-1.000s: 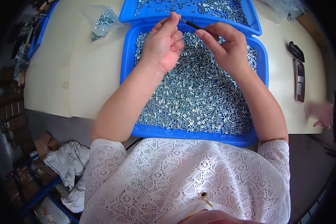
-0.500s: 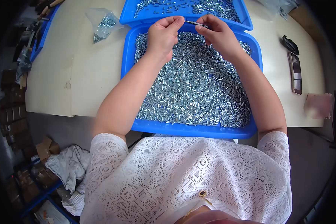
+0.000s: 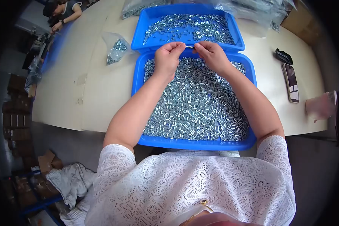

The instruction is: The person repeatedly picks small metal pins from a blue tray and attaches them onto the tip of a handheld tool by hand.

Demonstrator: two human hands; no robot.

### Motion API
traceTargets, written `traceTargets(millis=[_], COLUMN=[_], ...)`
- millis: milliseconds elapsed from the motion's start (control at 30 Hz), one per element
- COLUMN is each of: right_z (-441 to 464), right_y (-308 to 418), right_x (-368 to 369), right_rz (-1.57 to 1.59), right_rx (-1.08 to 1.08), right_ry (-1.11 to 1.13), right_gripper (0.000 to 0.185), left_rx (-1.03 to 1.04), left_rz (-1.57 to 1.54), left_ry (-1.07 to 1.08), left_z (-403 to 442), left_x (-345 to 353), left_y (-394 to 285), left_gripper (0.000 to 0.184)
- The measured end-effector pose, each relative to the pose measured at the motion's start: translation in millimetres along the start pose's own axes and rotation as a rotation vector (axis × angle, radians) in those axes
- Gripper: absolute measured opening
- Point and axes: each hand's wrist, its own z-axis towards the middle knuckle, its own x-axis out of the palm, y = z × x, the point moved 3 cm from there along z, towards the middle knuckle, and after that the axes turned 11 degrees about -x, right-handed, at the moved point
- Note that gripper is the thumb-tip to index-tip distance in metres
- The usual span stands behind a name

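Above the far edge of a blue tray (image 3: 194,143) full of small shiny metal cylinders (image 3: 192,101), my two hands meet. My right hand (image 3: 213,58) pinches a thin, dark, pen-like tool (image 3: 190,47) whose tip points at the left fingertips. With thumb and forefinger pressed together, my left hand (image 3: 167,59) is closed at the tool's tip; whatever small thing it may hold is hidden. Just beyond the hands stands a second blue tray (image 3: 138,35), with similar cylinders scattered over its bottom.
Left of the trays lies a clear bag of metal pieces (image 3: 116,49). Larger plastic bags (image 3: 252,13) sit at the back. On the right are a phone (image 3: 291,83), a black case (image 3: 284,56) and a pinkish container (image 3: 321,106). Another person (image 3: 66,13) works at the far left.
The view has tipped upward, bringing more of the far tray and the other person into sight. My hands remain together at the tool, which now shows less between the fingers.
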Motion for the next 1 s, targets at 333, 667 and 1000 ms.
traceTargets(millis=[333,667,1000], right_z=[-5.1,-13.9,-16.0], right_y=[4.6,12.2,4.6], right_x=[-2.2,-2.3,-4.9], right_rz=[0.160,0.182,0.062], right_rx=[-0.001,-0.114,0.051], right_ry=[-0.036,-0.072,0.025], right_gripper=[0.021,0.020,0.030], left_rx=[-0.058,0.072,-0.143], left_rz=[-0.072,0.004,-0.018], left_ry=[0.043,0.053,0.168], left_z=[-7.1,-11.0,-13.3], left_x=[4.6,7.9,2.9], left_y=[-5.6,-6.4,-17.6], left_gripper=[0.013,0.015,0.021])
